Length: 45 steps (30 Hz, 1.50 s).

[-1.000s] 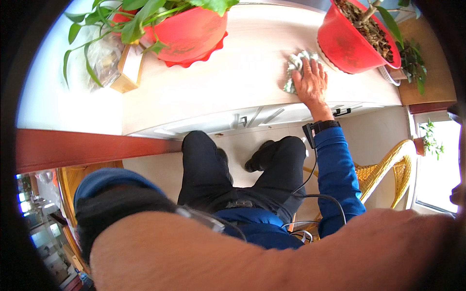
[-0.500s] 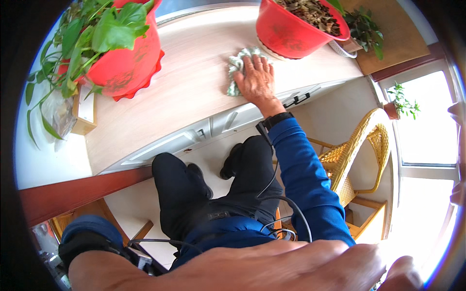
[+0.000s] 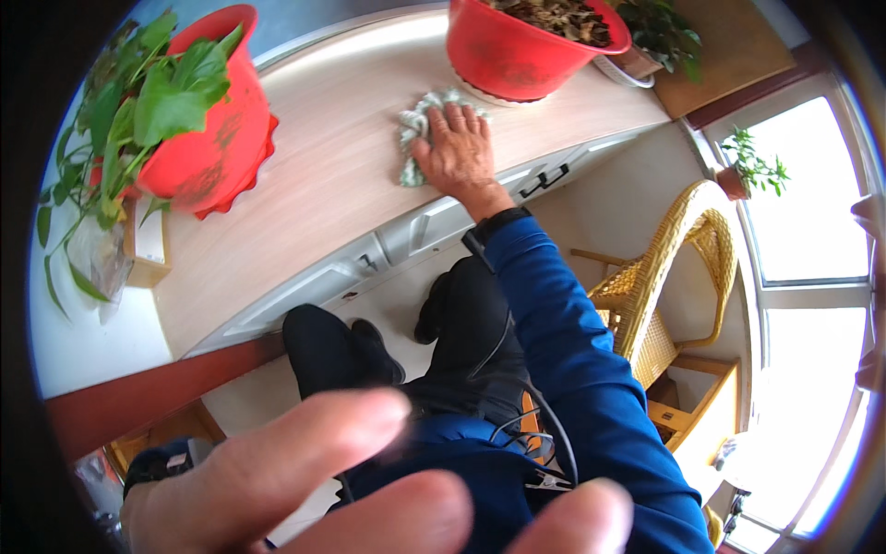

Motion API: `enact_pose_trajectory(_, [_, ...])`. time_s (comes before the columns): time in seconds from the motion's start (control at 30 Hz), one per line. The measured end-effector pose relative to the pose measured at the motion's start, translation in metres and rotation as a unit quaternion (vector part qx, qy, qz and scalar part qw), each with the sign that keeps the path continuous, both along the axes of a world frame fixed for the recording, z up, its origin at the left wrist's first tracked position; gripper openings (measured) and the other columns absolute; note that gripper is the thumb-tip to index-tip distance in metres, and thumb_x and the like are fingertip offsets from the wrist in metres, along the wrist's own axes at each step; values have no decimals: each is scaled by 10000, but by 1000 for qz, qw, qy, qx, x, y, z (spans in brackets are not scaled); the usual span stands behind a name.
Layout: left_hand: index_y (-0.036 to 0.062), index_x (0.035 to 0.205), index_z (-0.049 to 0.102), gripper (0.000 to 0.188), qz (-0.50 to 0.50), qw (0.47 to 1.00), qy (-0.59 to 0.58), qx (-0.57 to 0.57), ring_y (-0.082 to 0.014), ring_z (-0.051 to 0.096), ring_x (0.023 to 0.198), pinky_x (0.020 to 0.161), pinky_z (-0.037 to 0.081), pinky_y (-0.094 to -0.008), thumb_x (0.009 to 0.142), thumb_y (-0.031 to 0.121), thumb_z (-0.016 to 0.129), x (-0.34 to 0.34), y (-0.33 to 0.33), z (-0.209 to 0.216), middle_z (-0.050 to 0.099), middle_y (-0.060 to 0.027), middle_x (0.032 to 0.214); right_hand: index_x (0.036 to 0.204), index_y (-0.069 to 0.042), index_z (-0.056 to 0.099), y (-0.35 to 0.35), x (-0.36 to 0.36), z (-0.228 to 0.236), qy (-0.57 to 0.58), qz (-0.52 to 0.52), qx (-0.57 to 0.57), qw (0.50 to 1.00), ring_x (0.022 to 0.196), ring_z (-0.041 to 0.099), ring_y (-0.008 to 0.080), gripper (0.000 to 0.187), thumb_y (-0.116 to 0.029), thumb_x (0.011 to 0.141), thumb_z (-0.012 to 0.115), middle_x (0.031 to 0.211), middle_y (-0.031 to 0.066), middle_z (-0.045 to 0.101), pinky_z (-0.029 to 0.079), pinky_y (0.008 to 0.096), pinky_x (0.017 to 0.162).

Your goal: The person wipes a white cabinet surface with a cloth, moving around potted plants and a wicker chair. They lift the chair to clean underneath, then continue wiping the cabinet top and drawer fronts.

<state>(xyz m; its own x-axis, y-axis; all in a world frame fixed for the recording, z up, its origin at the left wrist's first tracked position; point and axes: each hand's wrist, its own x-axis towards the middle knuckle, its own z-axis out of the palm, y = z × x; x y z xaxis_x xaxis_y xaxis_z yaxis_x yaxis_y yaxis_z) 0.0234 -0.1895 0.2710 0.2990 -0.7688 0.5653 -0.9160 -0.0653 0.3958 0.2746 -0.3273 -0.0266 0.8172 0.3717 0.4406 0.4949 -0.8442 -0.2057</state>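
Note:
My right hand [image 3: 455, 157] holds a pale green and white cloth [image 3: 411, 170] down against the light wood-grain countertop [image 3: 314, 185]. Its fingers lie over the cloth, whose crumpled edges show to the left and beyond the fingertips. Just past them stands a large red pot [image 3: 517, 60] with dry brown matter on top. My left hand [image 3: 369, 489] is close up at the bottom, blurred and cut off by the lower edge. Its visible fingers are spread apart with nothing between them.
A red pot [image 3: 208, 138] with a leafy plant stands on the counter's left, beside a small box [image 3: 148, 245]. White cabinet doors [image 3: 425, 228] run below the counter. A wicker chair [image 3: 646, 295] and a window [image 3: 794, 194] are at right. Dark cables [image 3: 554, 415] hang across my lap.
My left hand has turned, and its fingers now spread in the foreground. The whole view has shifted a little; my right hand stays on the cloth near the red pot.

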Motion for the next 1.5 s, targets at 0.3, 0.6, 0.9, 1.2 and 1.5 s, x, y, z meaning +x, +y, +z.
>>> enact_pose_trajectory(0.3, [-75, 1404, 516, 607, 26, 999, 12, -36, -336, 579, 1236, 1066, 444, -468, 969, 346, 557, -9, 10, -4, 575, -224, 1314, 1488, -88, 543, -2, 6, -6, 12, -3, -40, 999, 1443, 427, 473, 664, -534, 999, 502, 1526, 230, 516, 291, 588, 1206])
enact_pose_trajectory(0.6, [-67, 1389, 532, 568, 38, 998, -9, -45, -334, 595, 1206, 1045, 460, -464, 962, 306, 565, -9, 14, -9, 589, -215, 1283, 1505, -80, 528, -1, 3, -2, 24, -5, -39, 999, 1458, 405, 475, 684, -538, 1001, 466, 1565, 228, 479, 260, 578, 1227])
enact_pose_trajectory(0.9, [-58, 1374, 547, 530, 47, 998, -42, -15, -331, 612, 1176, 1024, 475, -460, 956, 267, 572, -10, 21, 3, 602, -206, 1252, 1444, -63, 573, 0, 2, -1, -4, 3, -22, 1000, 1425, 443, 464, 633, -488, 983, 489, 1510, 235, 528, 293, 572, 1205])
enact_pose_trajectory(1.2, [-50, 1358, 563, 495, 50, 997, -55, -4, -328, 628, 1146, 1003, 491, -456, 949, 227, 579, -12, 21, 1, 615, -197, 1221, 1409, -52, 600, 0, 2, -4, -44, 6, -16, 999, 1371, 482, 453, 609, -463, 968, 519, 1436, 225, 575, 323, 570, 1173])
enact_pose_trajectory(1.5, [-42, 1343, 578, 462, 76, 995, -64, -6, -326, 644, 1116, 982, 506, -452, 942, 188, 587, -12, 29, 5, 629, -188, 1191, 1456, -67, 571, 0, 4, -7, -10, 0, -16, 1000, 1432, 446, 474, 638, -487, 978, 524, 1516, 245, 532, 292, 601, 1208])
